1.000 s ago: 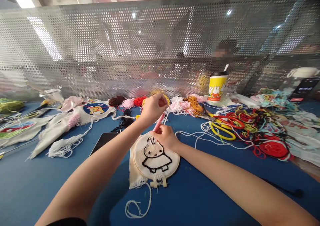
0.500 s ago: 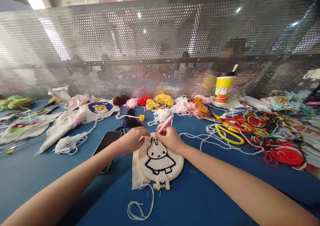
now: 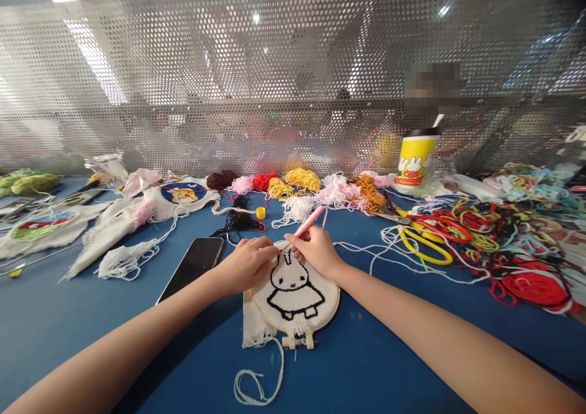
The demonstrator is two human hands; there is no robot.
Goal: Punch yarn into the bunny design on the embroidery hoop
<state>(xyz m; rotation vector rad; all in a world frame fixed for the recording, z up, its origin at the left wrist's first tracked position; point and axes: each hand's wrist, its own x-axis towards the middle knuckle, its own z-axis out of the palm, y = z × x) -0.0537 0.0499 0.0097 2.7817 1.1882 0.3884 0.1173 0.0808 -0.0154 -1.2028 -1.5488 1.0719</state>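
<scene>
A round wooden hoop (image 3: 337, 301) holds white cloth bearing a black-outlined rabbit in a dress (image 3: 295, 295). It lies on the blue table, its screw end toward me. My right hand (image 3: 317, 252) pinches a pink pen-like tool (image 3: 309, 221), its lower end over the top of the hoop near the rabbit's ears. Beside it, my left hand (image 3: 253, 261) rests on the hoop's upper left, fingers bent and close together; whatever is between its fingertips is too small to make out. White yarn (image 3: 279, 371) trails from the cloth below the hoop.
Left of the hoop lies a black phone (image 3: 192, 267). Yarn bundles, such as a yellow one (image 3: 302, 180), line the back. Yellow-handled scissors (image 3: 425, 249), tangled yarn (image 3: 531, 279) and a yellow cup (image 3: 416, 157) are at right. A perforated metal screen (image 3: 274, 66) stands behind.
The pink tool leans further right, and my right hand has shifted slightly. My left fingers have curled in closer to the hoop. The whole view has moved a little.
</scene>
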